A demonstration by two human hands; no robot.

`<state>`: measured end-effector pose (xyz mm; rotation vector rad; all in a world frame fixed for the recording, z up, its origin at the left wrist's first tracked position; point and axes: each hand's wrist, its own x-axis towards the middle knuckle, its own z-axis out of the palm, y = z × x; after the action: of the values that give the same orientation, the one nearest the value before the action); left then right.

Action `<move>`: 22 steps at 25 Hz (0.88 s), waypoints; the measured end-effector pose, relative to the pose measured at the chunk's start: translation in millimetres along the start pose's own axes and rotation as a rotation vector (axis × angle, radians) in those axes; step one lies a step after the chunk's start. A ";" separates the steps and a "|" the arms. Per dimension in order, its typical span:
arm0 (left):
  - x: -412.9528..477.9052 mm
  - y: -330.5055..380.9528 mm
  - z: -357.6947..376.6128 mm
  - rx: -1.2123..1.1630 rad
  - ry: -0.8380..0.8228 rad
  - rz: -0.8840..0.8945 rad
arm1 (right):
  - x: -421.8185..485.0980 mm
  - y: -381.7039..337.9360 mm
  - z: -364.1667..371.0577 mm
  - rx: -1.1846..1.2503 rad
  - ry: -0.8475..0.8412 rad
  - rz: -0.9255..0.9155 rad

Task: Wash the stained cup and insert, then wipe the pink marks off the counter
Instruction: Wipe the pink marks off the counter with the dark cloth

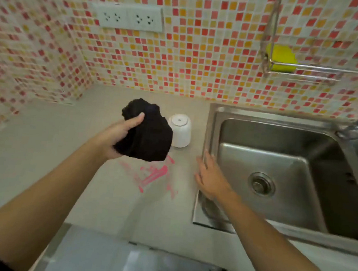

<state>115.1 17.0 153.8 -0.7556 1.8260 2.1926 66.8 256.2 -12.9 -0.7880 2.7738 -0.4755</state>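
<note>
Counter (45, 157): grey top running from the tiled left corner to the sink's left rim; it carries the cup and the marks.
Sink (213, 120): steel basin set into the right end of the counter, empty so far as can be seen.
Pink marks (152, 173): smeared streaks on the counter between the cup and the front edge, near the sink's left rim; their long run slants from front-left up to back-right.
Black cloth (150, 135): bunched wad held off the counter, above the back end of the marks and just left of the cup.
Cup (180, 131): white, standing upside down beside the sink's left rim, looking clean; the insert cannot be made out.
Left hand (118, 135): fingers curled tight around the cloth, thumb on top.
Right hand (209, 175): fingers spread flat and holding nothing, resting at the sink's left rim.
Key relation: the marks lie just below and slightly towards the front edge from the cloth hand, so it is the nearer one; wiping looks like the step in hand, best along the slant.
</note>
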 end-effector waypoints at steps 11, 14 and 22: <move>21.2 -187.0 -69.2 1.411 0.037 0.118 | 11.9 -38.1 77.0 -0.010 0.164 0.305; 37.9 -195.0 -61.2 1.507 0.171 0.073 | 14.7 -37.5 83.6 -0.018 0.194 0.325; 68.4 -178.5 -113.9 0.901 0.577 0.170 | 12.8 -35.7 87.5 0.004 0.227 0.334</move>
<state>167.5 -64.3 -46.6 -1.0666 2.8709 0.9900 98.5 199.0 -82.2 -0.2703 3.0268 -0.5323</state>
